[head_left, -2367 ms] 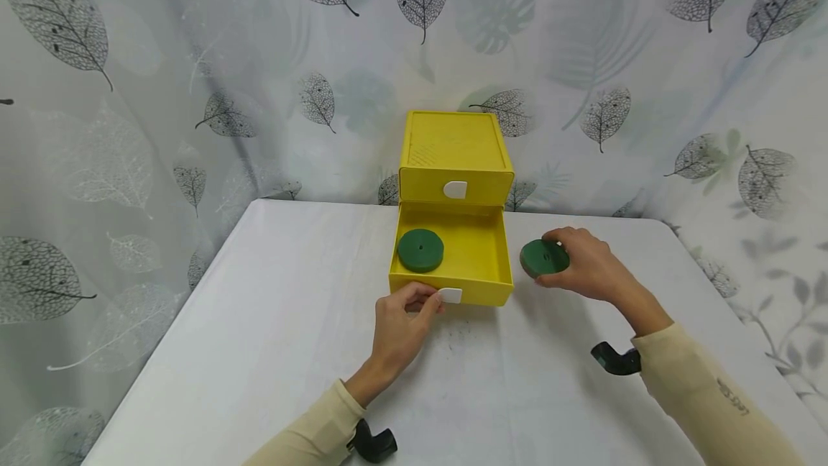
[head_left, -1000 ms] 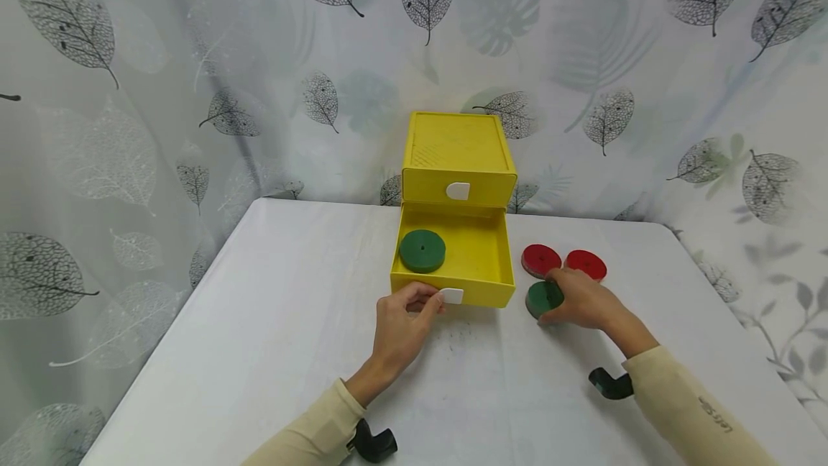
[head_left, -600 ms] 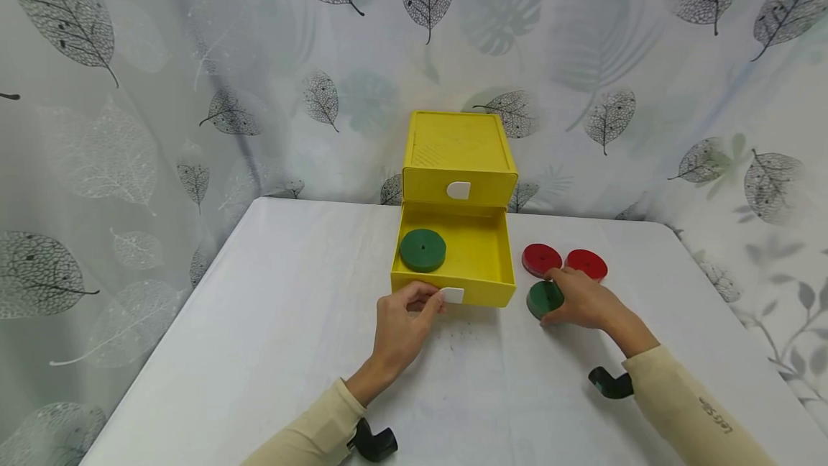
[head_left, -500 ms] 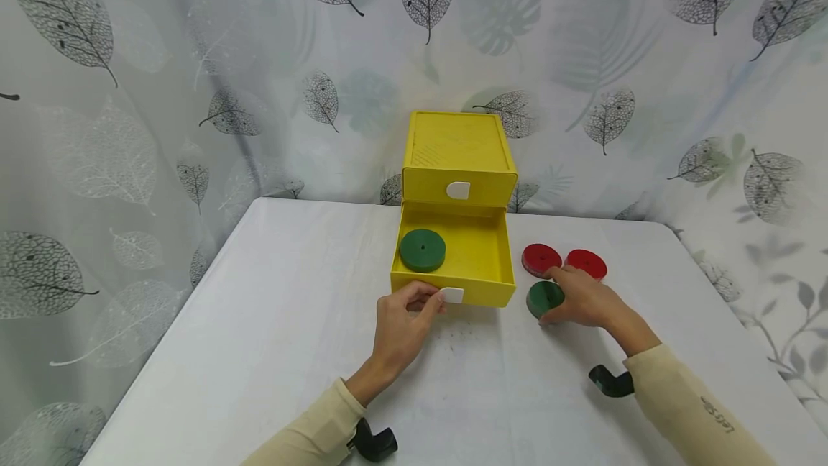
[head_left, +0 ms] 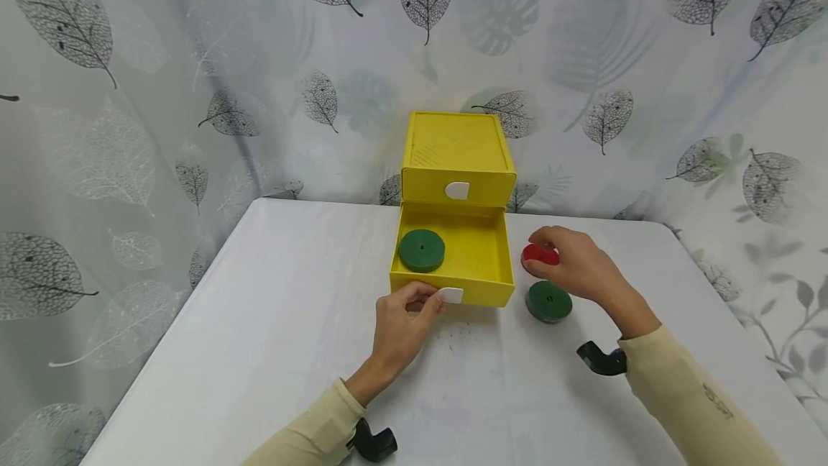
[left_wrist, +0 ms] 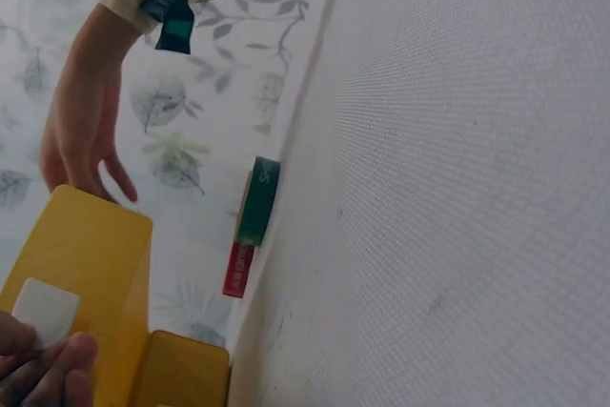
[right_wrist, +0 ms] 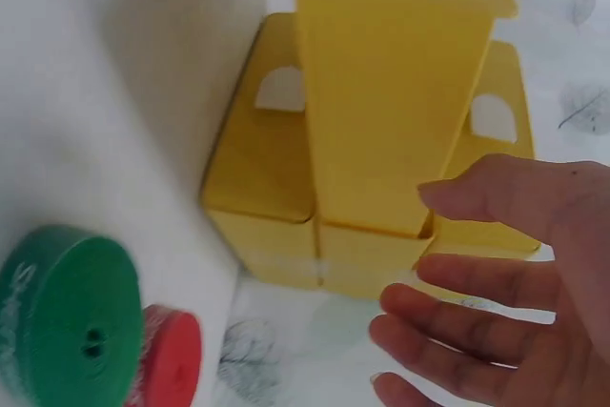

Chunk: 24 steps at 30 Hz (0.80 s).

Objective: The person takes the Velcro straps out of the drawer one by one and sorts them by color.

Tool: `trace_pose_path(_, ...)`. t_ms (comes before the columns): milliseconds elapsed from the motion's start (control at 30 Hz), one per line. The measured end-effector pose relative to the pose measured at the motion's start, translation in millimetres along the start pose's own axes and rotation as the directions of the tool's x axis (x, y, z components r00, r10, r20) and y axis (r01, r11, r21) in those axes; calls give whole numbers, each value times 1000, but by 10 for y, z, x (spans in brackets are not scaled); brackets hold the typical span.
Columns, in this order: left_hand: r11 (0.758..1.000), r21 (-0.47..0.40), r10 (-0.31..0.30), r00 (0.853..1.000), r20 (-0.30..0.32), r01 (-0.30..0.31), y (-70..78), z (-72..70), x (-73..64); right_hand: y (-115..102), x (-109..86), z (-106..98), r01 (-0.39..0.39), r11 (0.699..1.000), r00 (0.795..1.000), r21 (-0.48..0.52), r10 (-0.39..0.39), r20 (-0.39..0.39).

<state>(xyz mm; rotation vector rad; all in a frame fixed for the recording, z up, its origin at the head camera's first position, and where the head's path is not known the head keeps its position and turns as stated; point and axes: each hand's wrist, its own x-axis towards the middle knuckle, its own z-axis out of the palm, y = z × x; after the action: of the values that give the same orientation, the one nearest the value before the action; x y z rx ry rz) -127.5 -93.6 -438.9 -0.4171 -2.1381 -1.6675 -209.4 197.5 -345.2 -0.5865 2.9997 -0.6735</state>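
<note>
My left hand [head_left: 402, 322] pinches the yellow drawer [head_left: 479, 295] by its white tab [head_left: 452, 295], a green roll [head_left: 422, 250] inside. To its right sit a red roll [head_left: 535, 257] and second green roll [head_left: 548, 302]; only the right wrist view reveals my right hand [head_left: 580, 262] empty, fingers spread.

Leaf-print backdrop [head_left: 414, 70] behind, plain white tabletop [head_left: 498, 394] before it
</note>
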Motion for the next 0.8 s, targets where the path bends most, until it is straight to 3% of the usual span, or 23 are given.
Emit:
trace_pose_path(267,1000,-9,5,1000,-1,-5,-8,7,4,-307,87,-74,125,991,984,47,-118,-135)
trace_pose_path(433,1000,1,4,1000,-1,-4,-3,-4,11,-489,188,-14,171,982,977,77,-159,-141)
trace_pose_path(667,1000,-24,2,1000,6,-2,-23,-5,8,-656,311,85,269,958,952,103,-248,-176)
trace_pose_path(800,1000,-18,13,1000,7,-13,-23,-15,6,-732,336,126,267,957,955,114,-246,-167)
